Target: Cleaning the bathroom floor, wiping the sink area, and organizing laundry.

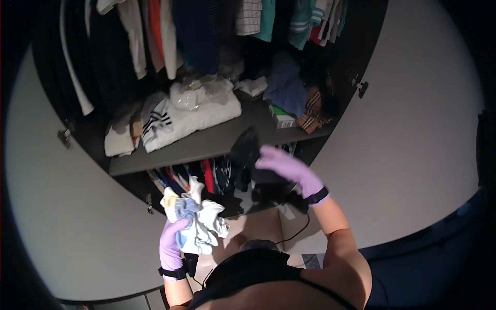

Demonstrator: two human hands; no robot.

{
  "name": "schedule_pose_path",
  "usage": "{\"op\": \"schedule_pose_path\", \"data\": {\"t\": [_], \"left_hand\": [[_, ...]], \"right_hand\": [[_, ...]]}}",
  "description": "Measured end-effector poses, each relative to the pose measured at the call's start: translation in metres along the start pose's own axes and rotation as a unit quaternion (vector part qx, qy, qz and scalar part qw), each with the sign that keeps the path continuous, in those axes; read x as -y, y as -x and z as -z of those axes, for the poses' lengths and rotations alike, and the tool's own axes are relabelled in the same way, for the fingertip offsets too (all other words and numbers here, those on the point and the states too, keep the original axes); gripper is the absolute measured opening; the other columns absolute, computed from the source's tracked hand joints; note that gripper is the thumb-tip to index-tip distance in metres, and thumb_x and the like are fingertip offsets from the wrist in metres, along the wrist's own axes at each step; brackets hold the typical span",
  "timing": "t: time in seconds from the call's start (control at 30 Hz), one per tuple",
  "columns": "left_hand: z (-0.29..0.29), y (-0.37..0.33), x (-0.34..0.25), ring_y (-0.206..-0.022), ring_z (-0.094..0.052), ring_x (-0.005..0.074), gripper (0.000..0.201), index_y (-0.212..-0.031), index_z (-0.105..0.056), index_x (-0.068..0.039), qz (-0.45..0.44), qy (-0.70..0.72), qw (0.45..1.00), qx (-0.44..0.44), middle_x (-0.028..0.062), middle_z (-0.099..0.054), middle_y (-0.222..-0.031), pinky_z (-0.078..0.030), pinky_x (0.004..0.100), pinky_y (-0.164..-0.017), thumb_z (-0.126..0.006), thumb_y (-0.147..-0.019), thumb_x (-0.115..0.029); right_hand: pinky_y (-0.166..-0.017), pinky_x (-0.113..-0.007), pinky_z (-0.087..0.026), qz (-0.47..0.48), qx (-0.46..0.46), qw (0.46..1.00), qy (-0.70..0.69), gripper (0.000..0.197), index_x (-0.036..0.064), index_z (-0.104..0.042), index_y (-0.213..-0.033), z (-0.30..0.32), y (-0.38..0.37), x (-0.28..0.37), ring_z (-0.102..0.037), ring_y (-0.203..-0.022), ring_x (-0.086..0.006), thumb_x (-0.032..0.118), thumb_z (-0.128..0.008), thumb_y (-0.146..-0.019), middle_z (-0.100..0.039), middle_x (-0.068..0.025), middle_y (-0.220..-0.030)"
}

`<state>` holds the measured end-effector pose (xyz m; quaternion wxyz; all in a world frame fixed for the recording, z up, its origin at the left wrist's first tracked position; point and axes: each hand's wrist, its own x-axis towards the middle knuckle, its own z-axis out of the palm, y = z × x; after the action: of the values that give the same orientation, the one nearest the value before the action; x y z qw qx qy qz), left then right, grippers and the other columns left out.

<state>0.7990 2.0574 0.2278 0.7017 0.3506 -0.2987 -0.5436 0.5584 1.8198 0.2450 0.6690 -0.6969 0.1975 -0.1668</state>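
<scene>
My left hand (170,244), in a thin purple glove, is closed round a bunch of crumpled socks or small cloths (199,222): white, light blue and pale yellow. It is at the lower left, in front of the open wardrobe. My right hand (284,168), gloved the same way, is raised in front of the shelf edge. Its fingers pinch a black cloth (245,150) that hangs down and is smeared by motion, so its kind does not show. Dark straps circle both wrists.
The grey shelf (206,147) bears a folded white towel (206,111), a blue cloth (285,90), a checked cloth (312,113) and a green-and-white box (281,119). Clothes hang above; more stand packed below. Pale doors (413,129) swing out on both sides. A cable (302,227) hangs near my right arm.
</scene>
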Motion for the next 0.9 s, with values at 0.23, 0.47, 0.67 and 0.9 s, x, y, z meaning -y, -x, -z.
{"op": "schedule_pose_path", "data": {"t": [0.23, 0.47, 0.67, 0.9], "left_hand": [[-0.015, -0.064, -0.017, -0.101, -0.056, 0.0229, 0.054, -0.122, -0.044, 0.001, 0.029, 0.157, 0.987, -0.033, 0.011, -0.057, -0.107, -0.044, 0.0337, -0.092, -0.062, -0.072, -0.01], [-0.003, -0.103, -0.034, -0.102, -0.057, 0.024, 0.05, -0.124, -0.046, 0.002, 0.047, 0.197, 0.977, -0.069, 0.0129, -0.059, -0.11, -0.045, 0.0335, -0.093, -0.058, -0.077, -0.01], [-0.001, -0.139, -0.051, -0.093, -0.062, 0.0224, 0.036, -0.118, -0.05, 0.0, 0.084, 0.375, 0.917, 0.111, 0.0105, -0.063, -0.102, -0.052, 0.0351, -0.081, -0.056, -0.087, -0.016], [0.002, -0.132, -0.056, -0.093, -0.062, 0.0222, 0.035, -0.116, -0.051, -0.001, 0.059, 0.364, 0.926, 0.081, 0.0097, -0.062, -0.103, -0.051, 0.035, -0.081, -0.056, -0.087, -0.019]], "right_hand": [[-0.096, -0.031, -0.037, -0.01, -0.268, 0.935, 0.234, 0.042, 0.001, -0.051, -0.12, 0.257, -0.018, 0.141, -0.05, -0.112, -0.0223, 0.024, -0.056, -0.085, -0.055, -0.012, -0.12], [-0.094, -0.035, -0.04, 0.004, -0.427, 0.786, 0.448, 0.04, 0.0032, -0.058, -0.113, 0.321, -0.058, 0.147, -0.052, -0.111, -0.0295, 0.032, -0.055, -0.086, -0.058, -0.0151, -0.117], [-0.092, -0.035, -0.042, 0.024, -0.414, 0.764, 0.494, 0.04, 0.0039, -0.059, -0.113, 0.328, -0.069, 0.118, -0.053, -0.109, -0.0305, 0.033, -0.055, -0.086, -0.059, -0.0153, -0.115], [-0.089, -0.031, -0.042, 0.043, -0.253, 0.879, 0.402, 0.041, 0.0031, -0.054, -0.119, 0.163, -0.068, 0.07, -0.054, -0.104, -0.023, 0.026, -0.059, -0.085, -0.058, -0.0116, -0.115]]}}
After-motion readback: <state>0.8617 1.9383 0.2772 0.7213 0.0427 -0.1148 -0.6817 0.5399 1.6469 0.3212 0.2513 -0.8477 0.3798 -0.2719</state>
